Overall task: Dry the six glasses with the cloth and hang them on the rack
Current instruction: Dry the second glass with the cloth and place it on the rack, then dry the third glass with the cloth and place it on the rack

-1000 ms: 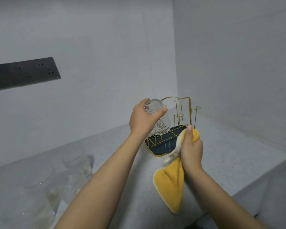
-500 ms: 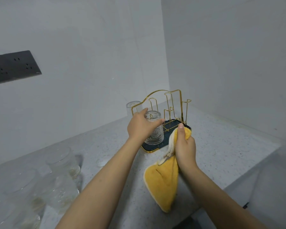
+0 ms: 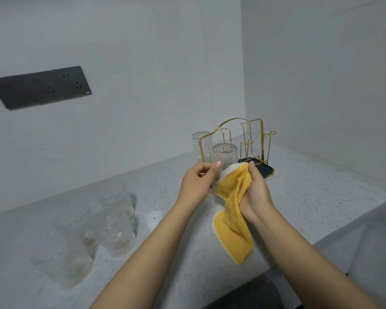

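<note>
Head view: now hanging inverted on rack (image 3: 252, 139), ribbed glass (image 3: 224, 153); left hand (image 3: 197, 181) released, loosely curled; right hand (image 3: 255, 192) gripping yellow cloth (image 3: 232, 221).

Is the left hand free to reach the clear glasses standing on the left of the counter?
Probably yes. The left hand holds nothing, and the grey counter between it and the cluster of clear glasses is bare. The yellow cloth is in the right hand.
</note>
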A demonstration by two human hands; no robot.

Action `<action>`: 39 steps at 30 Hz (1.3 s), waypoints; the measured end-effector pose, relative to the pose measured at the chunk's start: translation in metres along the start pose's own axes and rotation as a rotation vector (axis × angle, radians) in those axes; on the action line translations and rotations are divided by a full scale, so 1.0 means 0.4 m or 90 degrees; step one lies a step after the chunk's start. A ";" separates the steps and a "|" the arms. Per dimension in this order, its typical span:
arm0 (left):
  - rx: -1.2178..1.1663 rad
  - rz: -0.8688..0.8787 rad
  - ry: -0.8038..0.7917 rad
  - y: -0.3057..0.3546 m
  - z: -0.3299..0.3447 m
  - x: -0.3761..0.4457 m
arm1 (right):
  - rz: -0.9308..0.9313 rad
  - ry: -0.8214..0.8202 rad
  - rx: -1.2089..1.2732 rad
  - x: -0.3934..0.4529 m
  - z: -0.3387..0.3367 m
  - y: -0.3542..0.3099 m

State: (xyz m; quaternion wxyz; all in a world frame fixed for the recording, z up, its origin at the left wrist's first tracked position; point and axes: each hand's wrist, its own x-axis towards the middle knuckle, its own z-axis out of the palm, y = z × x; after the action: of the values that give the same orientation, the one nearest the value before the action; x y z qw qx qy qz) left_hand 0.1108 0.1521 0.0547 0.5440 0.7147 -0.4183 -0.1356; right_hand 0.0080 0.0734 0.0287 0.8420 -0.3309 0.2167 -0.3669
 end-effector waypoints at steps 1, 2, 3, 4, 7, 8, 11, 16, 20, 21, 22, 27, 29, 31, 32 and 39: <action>-0.014 -0.007 -0.026 -0.009 -0.017 -0.026 | 0.010 -0.014 0.003 -0.011 0.019 0.011; -0.018 -0.010 -0.042 -0.023 -0.037 -0.049 | 0.022 -0.026 0.000 -0.021 0.038 0.026; -0.022 -0.007 -0.047 -0.035 -0.050 -0.064 | 0.026 -0.032 -0.008 -0.028 0.051 0.035; -0.017 -0.002 -0.041 -0.046 -0.067 -0.076 | 0.029 -0.042 -0.029 -0.033 0.064 0.045; 0.010 -0.009 0.021 -0.075 -0.150 -0.112 | 0.069 -0.083 -0.112 -0.062 0.123 0.089; 0.017 -0.016 0.045 -0.082 -0.174 -0.121 | 0.076 -0.081 -0.159 -0.065 0.138 0.103; 0.062 0.002 0.135 -0.101 -0.236 -0.139 | 0.051 -0.058 -0.341 -0.062 0.171 0.138; 0.047 -0.031 0.223 -0.119 -0.294 -0.136 | 0.089 -0.111 -0.389 -0.050 0.207 0.162; 0.080 -0.051 0.253 -0.166 -0.296 -0.152 | 0.109 -0.063 -0.387 -0.044 0.219 0.230; 0.104 -0.035 0.265 -0.180 -0.297 -0.161 | 0.120 -0.052 -0.393 -0.043 0.218 0.251; 0.134 -0.010 0.274 -0.187 -0.296 -0.170 | 0.132 -0.038 -0.392 -0.050 0.217 0.261; 0.173 0.099 0.357 -0.211 -0.323 -0.211 | 0.166 -0.017 -0.370 -0.064 0.233 0.303; 0.177 0.109 0.409 -0.221 -0.335 -0.228 | 0.161 -0.017 -0.327 -0.064 0.240 0.318; 0.222 0.067 0.431 -0.232 -0.343 -0.238 | 0.183 -0.035 -0.263 -0.062 0.246 0.335; 0.248 0.022 0.424 -0.240 -0.346 -0.241 | 0.193 -0.044 -0.234 -0.066 0.250 0.341; 0.143 -0.135 0.344 -0.255 -0.353 -0.247 | 0.223 -0.062 -0.158 -0.085 0.270 0.366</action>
State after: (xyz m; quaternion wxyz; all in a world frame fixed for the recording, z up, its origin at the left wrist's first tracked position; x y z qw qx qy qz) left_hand 0.1878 0.3255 -0.0094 0.5360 0.8201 -0.1939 0.0501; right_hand 0.1215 0.2171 0.0019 0.8553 -0.4064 0.2733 -0.1690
